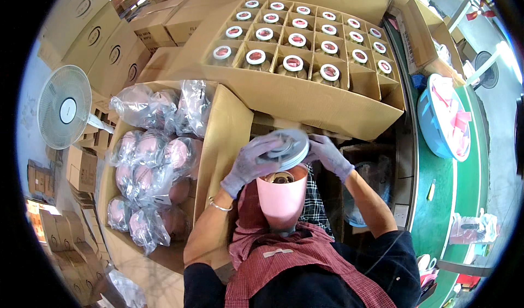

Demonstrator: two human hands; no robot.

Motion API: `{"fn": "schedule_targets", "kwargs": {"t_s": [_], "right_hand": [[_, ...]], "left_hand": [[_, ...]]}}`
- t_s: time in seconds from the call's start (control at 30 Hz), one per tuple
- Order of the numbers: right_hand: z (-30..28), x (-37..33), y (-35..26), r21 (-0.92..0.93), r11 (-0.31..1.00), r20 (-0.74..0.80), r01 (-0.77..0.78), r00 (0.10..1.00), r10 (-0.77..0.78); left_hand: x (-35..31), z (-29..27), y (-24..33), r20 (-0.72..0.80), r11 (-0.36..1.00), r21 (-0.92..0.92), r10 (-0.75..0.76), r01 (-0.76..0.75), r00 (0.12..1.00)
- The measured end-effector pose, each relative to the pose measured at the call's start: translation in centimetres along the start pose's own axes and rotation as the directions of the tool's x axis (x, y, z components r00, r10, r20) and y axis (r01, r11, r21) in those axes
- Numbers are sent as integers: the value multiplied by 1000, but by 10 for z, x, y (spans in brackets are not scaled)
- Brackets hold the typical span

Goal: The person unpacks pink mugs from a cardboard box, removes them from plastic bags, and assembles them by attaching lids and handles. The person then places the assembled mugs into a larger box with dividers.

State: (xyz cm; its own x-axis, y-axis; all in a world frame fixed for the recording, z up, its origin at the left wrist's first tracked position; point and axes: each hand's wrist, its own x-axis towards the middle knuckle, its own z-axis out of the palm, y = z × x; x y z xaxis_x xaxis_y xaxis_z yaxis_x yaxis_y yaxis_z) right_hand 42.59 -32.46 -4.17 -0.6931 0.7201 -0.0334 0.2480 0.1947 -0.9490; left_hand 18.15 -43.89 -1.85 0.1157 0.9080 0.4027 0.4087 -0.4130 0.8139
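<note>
Between my two gloved hands is a round grey-and-white ringed part [288, 148], smeared by motion. It sits tilted just over the mouth of a pink tapered housing [282, 199]; I cannot tell whether they touch. The housing stands upright at my lap, with a brassy ring-shaped piece [281, 177] showing inside its mouth. My left hand [248, 163] grips the ringed part from the left, thumb and fingers around its edge. From the right, my right hand [330, 156] holds its edge, with the fingertips partly hidden behind it.
At left, an open carton [229, 128] holds several pink rounded items in clear plastic bags [150, 144]. Ahead, a divided carton [305, 98] holds jars with white-rimmed lids. A green table [436, 199] at right bears a blue basin [436, 125]. A fan [67, 110] stands far left.
</note>
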Motion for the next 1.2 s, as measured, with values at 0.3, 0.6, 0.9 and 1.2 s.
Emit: {"fn": "schedule_targets", "kwargs": {"t_s": [0.3,0.6,0.9,1.2], "right_hand": [[41,-6,-17,225,945,111,-237,970,217],[45,-4,31,-378,852,440,362,880,-179],[-12,-133,-26,-24,998,106,-60,992,63],[33,-226,57,-188,980,-60,-58,997,48]], "left_hand": [[-25,9,-30,319,999,-12,-28,34,948],[-39,23,-29,317,968,234,15,-94,948],[-146,121,-83,193,945,97,-325,312,926],[-116,38,20,438,449,-286,-724,846,532]]}}
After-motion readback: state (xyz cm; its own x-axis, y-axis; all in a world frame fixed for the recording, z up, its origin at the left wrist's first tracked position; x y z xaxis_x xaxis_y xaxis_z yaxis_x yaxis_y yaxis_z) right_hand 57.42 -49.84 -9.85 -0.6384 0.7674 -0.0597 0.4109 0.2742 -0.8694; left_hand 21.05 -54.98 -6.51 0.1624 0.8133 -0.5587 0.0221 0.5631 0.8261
